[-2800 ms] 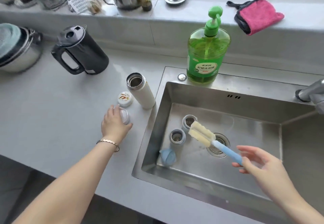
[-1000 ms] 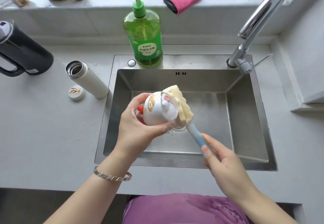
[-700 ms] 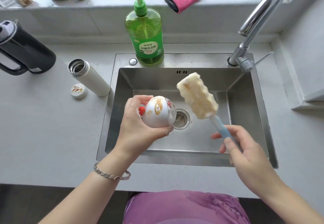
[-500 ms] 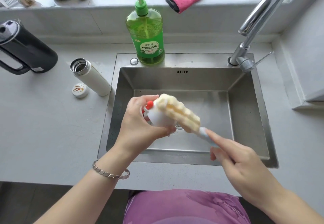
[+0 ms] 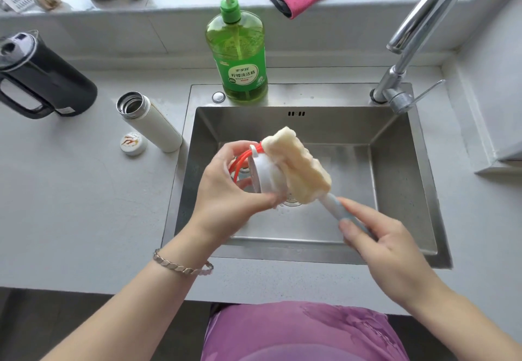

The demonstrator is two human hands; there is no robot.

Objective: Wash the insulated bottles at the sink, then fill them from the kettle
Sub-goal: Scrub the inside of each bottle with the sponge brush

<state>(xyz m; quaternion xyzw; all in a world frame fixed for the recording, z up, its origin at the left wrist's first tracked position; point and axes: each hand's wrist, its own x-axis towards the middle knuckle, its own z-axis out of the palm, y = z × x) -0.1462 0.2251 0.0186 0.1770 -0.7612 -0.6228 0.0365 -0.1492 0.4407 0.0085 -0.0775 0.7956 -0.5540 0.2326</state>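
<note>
Looking down over a steel sink. Gripped in the curled fingers and thumb of the left hand: a white bottle lid, turned more edge-on than half a second ago, its red loop now showing towards the palm. Pinched between thumb and fingers of the right hand: the blue handle of a sponge brush, foam head pressed flat on the lid's face just beyond the left fingertips, back on it after lifting clear a moment earlier. Well left of the left fingers, on the counter: an open white insulated bottle, a small cap just beside it, a black kettle further left still. Judging by this, still scrubbing the lid all round; rinsing and filling not yet begun.
</note>
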